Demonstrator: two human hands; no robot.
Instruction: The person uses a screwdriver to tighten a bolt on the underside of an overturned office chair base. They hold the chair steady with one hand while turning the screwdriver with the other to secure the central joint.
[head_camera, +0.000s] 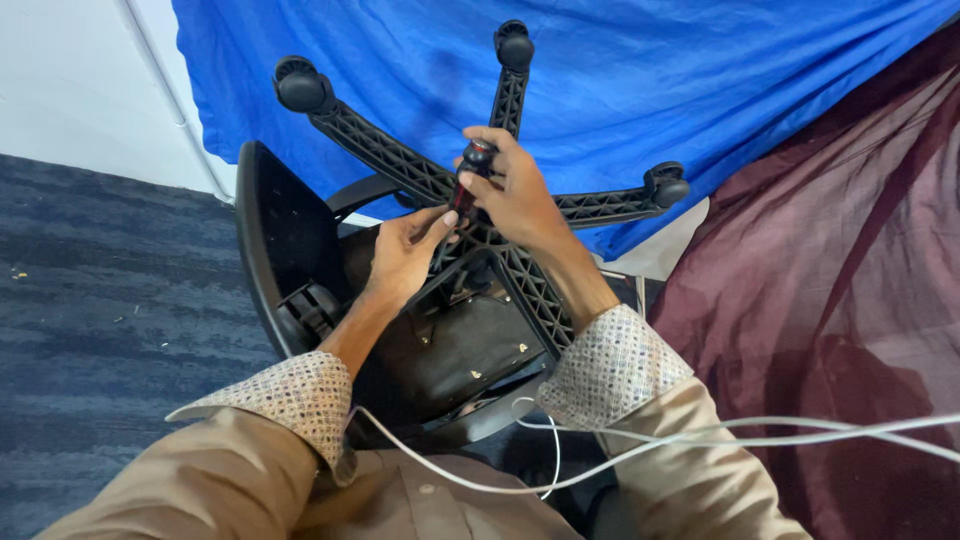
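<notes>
I see my right hand curled shut around a dark red cylinder that stands up from the hub of an overturned office chair's star base. My left hand is loosely closed, thumb and fingertips pinching the lower end of that same cylinder where it meets the hub. The chair lies upside down on dark carpet, castors pointing up against a blue cloth. The cylinder's middle is hidden behind my fingers (I cannot make out its full length). A white cable crosses my sleeves. One arm of the base is covered by my right wrist.
</notes>
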